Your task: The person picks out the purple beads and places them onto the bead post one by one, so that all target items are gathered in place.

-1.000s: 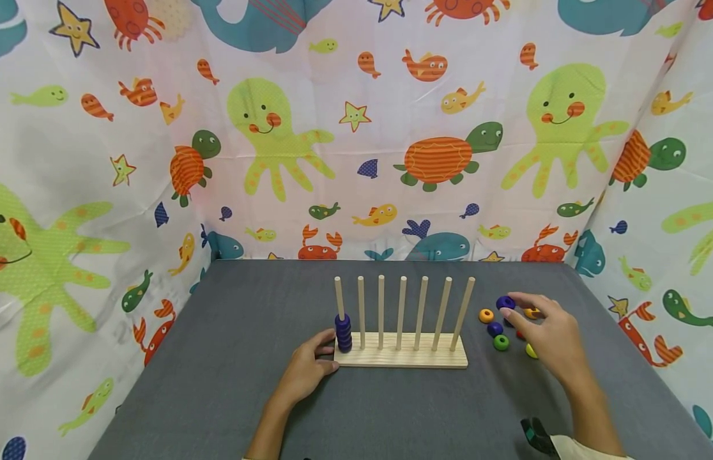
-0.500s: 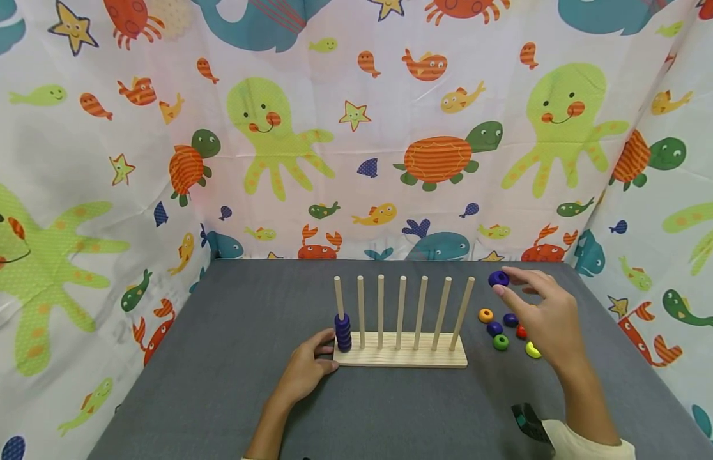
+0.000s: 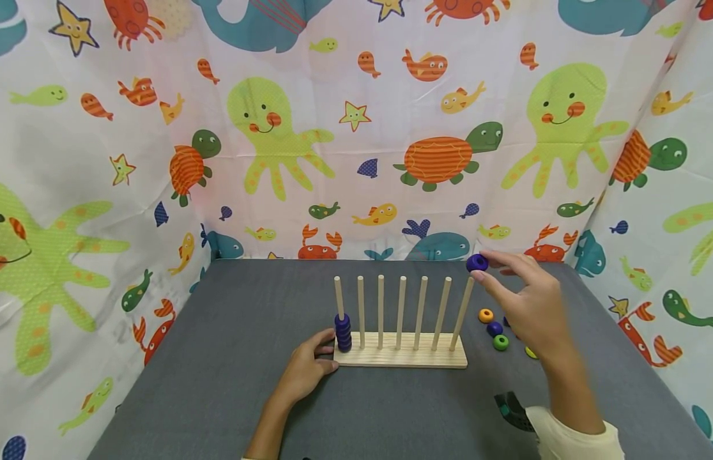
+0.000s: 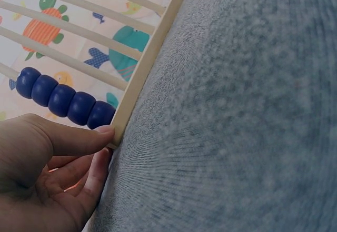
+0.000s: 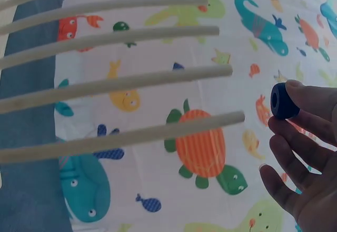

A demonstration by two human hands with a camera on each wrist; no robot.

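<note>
A wooden peg stand (image 3: 400,359) with a row of upright pegs rests on the table. Several dark blue beads (image 3: 343,333) are stacked on its leftmost peg, and in the left wrist view these beads (image 4: 62,100) sit just beyond the thumb. My left hand (image 3: 306,365) holds the left end of the base, thumb at the front edge. Between thumb and index finger my right hand (image 3: 531,300) pinches a dark blue bead (image 3: 477,262), raised near the top of the rightmost peg (image 3: 463,313). In the right wrist view the held bead (image 5: 283,101) is apart from the peg tips.
Right of the stand lie loose beads: an orange bead (image 3: 485,315), a blue bead (image 3: 494,329), a green bead (image 3: 500,342) and a yellow one (image 3: 531,352), some partly behind the right hand. Grey cloth (image 3: 264,300) covers the table; a sea-animal printed curtain (image 3: 356,153) surrounds it.
My right hand has lifted the blue bead from the loose beads and moved it up and left to the rightmost peg. The left hand and stand have stayed still.
</note>
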